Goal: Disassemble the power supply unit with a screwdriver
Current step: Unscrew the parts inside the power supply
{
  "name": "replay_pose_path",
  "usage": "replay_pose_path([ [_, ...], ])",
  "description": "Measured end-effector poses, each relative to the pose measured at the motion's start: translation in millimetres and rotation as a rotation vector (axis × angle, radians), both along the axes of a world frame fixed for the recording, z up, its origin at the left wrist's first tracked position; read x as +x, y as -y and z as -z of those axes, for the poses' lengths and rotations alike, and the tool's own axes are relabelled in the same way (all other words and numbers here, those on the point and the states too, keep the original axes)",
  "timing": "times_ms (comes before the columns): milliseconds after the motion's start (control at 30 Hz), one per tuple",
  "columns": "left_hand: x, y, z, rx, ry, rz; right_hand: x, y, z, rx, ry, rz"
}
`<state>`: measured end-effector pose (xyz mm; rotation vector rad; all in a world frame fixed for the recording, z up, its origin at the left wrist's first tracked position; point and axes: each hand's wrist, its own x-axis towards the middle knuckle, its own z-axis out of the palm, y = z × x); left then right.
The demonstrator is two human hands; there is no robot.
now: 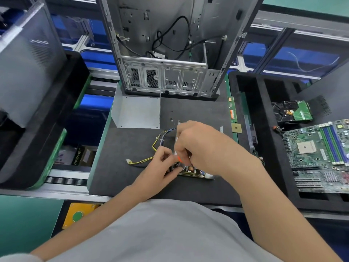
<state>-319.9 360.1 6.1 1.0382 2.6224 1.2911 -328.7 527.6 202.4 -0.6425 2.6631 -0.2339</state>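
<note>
Black foam mat (122,176) is lying under my work, and the opened grey metal power supply unit (190,170), its circuit board exposed, is sitting on it at mid-right, mostly covered by my hands. My right hand (204,146) is hovering over the unit with its fingers clenched round the orange-handled screwdriver (179,158), of which only a sliver of orange is showing. My left hand (162,163) is pinching the unit's left edge between thumb and fingertips.

Yellow-and-black wires (143,161) are trailing left from the unit across the mat, ending in a small white connector (128,161) well short of the mat's left edge. A bent grey sheet-metal cover (137,112) is lying at the far left of the mat, touching the foot of the tall silver computer case (166,76), which is standing upright along the far edge. Bare mat is lying open to my left and toward me. Along the right edge, a green memory stick (232,110) and a small gold square chip (236,128) are lying just beside the unit, and a green motherboard (319,154) is resting in the black tray beyond.
</note>
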Motion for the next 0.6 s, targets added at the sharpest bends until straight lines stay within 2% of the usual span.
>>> replay_pose_path([
  [100,-0.8,2.0,3.3,0.03,0.027,0.037,0.2,-3.4,4.7,0.005,-0.027,-0.006],
  [267,-2.1,2.5,5.4,-0.01,0.04,0.062,5.4,-4.0,11.1,-0.01,-0.143,0.193],
  [333,-3.8,3.1,8.1,-0.032,0.031,0.067,6.2,1.1,16.5,-0.02,-0.186,0.201],
  [600,-6.7,5.7,10.7,0.02,0.094,0.092,4.3,-15.9,6.1,-0.255,0.018,0.046],
])
